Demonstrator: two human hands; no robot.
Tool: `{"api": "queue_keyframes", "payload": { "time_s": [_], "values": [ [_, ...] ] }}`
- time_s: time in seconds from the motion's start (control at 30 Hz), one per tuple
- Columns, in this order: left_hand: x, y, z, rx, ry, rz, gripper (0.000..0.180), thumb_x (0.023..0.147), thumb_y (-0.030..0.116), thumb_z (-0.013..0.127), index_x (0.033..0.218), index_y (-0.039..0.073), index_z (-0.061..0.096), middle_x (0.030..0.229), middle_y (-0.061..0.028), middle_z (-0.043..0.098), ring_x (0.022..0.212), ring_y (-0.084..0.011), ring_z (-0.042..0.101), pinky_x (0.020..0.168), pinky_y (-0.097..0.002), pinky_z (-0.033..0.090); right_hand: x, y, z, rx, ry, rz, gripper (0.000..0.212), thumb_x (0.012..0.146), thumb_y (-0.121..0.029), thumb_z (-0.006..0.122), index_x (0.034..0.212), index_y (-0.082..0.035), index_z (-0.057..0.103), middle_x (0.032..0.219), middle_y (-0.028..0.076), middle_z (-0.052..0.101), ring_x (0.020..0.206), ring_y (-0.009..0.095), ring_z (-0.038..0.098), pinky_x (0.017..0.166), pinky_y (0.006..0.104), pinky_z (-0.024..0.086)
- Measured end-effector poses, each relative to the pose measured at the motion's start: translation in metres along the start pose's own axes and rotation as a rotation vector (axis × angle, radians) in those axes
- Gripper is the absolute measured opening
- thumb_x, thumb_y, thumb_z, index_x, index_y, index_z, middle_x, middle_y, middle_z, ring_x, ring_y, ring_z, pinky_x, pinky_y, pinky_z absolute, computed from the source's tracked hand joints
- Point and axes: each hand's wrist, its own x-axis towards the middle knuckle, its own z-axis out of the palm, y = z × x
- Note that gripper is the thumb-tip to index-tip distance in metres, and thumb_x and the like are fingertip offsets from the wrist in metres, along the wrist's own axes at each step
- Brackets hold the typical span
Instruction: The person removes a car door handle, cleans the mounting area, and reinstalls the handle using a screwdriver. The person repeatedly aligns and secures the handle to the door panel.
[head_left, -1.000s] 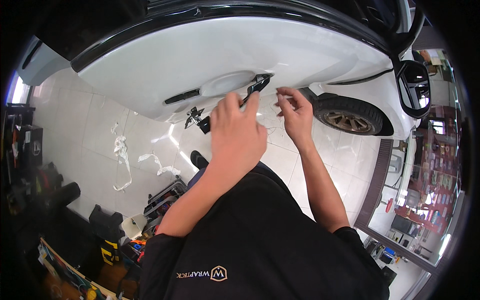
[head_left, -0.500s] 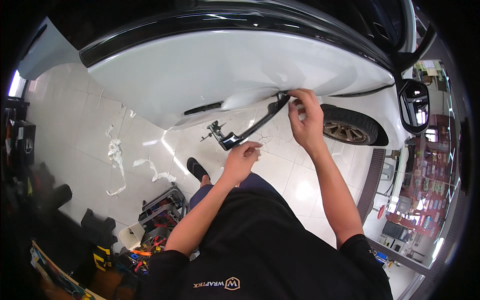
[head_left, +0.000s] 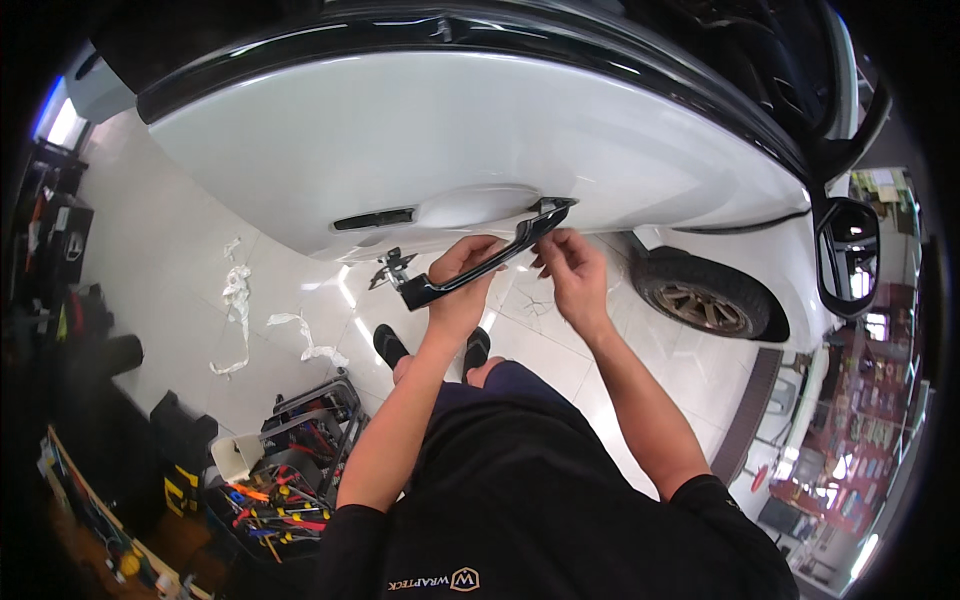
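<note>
A glossy black car door handle (head_left: 500, 256) sticks out at a slant from the white car door (head_left: 400, 130). Its front end sits at the door skin, while the rear end, with a metal bracket (head_left: 393, 270) on it, hangs away from the panel. My left hand (head_left: 458, 300) is closed around the rear half of the handle, some fingers hidden behind it. Close under the front end, my right hand (head_left: 578, 275) has its fingertips pinched together; what they hold, if anything, is hidden. Behind the handle the door shows a dark slot (head_left: 374, 219) and a shallow recess (head_left: 480, 204).
A tool cart (head_left: 290, 500) full of hand tools stands at lower left. Crumpled white film strips (head_left: 237, 295) lie on the tiled floor (head_left: 170, 220). To the right are the front wheel (head_left: 705, 295) and a side mirror (head_left: 850, 255).
My left hand has moved from beneath the rear end to grasp the handle. My right hand has dropped from the front end to just below it. The view has shifted slightly.
</note>
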Motion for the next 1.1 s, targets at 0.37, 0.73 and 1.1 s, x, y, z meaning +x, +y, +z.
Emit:
{"api": "queue_keyframes", "payload": {
  "time_s": [0.37,0.73,1.1],
  "values": [
    [0.016,-0.026,0.041,0.257,0.609,0.564,0.019,0.086,-0.003,0.078,0.102,0.000,0.070,0.091,-0.0091,0.068,0.074,-0.0165,0.066,0.067,-0.0277,0.052,-0.050,0.037,-0.052,0.054,-0.182,0.176,0.018,0.103,-0.014,0.063,0.107,0.003,0.069,0.095,0.009,0.072,0.082,0.014,0.069,0.071,0.0282,0.055],
    [0.010,-0.053,0.078,0.028,0.640,0.495,0.026,0.084,0.000,0.083,0.106,0.000,0.071,0.104,-0.0110,0.061,0.086,-0.0156,0.061,0.066,-0.0257,0.050,-0.026,0.046,-0.053,-0.065,-0.315,0.300,0.017,0.103,-0.012,0.063,0.110,0.003,0.068,0.097,0.009,0.073,0.083,0.014,0.069,0.073,0.0281,0.055],
    [0.032,-0.058,0.081,0.357,0.857,0.680,0.047,0.063,-0.001,0.094,0.101,0.009,0.069,0.098,-0.0062,0.056,0.083,-0.0206,0.056,0.064,-0.0331,0.045,-0.017,0.102,-0.078,-0.322,-0.688,0.453,0.021,0.103,-0.012,0.061,0.113,0.005,0.069,0.098,0.011,0.075,0.085,0.016,0.071,0.076,0.0303,0.056]
  ]
}}
